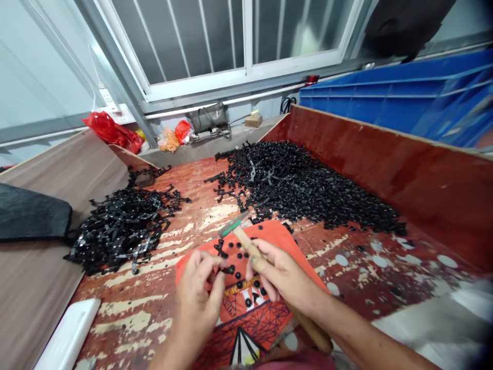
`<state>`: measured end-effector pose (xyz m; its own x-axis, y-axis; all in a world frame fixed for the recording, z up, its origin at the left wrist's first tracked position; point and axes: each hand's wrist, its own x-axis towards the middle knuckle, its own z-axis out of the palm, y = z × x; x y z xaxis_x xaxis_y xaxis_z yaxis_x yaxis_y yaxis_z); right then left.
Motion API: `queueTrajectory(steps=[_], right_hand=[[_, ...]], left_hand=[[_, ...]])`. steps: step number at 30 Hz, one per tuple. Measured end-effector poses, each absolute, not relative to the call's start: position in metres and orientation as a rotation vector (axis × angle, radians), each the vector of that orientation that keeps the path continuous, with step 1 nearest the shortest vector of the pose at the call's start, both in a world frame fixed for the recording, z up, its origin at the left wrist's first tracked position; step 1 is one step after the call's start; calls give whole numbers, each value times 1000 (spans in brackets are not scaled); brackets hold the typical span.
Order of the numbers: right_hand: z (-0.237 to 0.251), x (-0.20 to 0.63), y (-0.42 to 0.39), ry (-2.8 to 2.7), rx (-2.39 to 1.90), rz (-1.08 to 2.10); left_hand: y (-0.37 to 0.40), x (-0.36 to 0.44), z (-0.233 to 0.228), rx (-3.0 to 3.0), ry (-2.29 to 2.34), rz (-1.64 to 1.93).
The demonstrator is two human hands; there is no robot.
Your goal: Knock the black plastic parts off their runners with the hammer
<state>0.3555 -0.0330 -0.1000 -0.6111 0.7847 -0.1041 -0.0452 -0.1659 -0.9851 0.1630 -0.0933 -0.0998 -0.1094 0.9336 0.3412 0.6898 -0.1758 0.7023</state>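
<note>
My left hand (200, 293) pinches black part (230, 269) over orange sheet (246, 288); right hand (277, 275) grips hammer (250, 246). Part positioning underway; next needs steady placement, clear fingers.

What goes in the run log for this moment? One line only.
left hand: fingers pinch small black plastic piece | right hand: holds wooden-handled hammer | under: orange printed sheet

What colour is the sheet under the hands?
Orange with black printed lines, shown in the head view.
</note>
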Motion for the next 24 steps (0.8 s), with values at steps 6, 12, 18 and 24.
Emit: queueTrajectory(steps=[6, 12, 18, 24], right_hand=[[-108, 336, -53, -1556, -944, 1863], [-98, 344, -42, -1675, -965, 1729], [-83, 347, -33, -2003, -757, 1584], [-97, 341, -28, -1569, -841, 2089]], left_hand=[[-112, 179, -121, 2198, 1890, 1193], [-117, 166, -97, 2274, 1877, 874], [-110, 151, -78, 2093, 1599, 646], [-125, 121, -79, 2009, 1719, 895]])
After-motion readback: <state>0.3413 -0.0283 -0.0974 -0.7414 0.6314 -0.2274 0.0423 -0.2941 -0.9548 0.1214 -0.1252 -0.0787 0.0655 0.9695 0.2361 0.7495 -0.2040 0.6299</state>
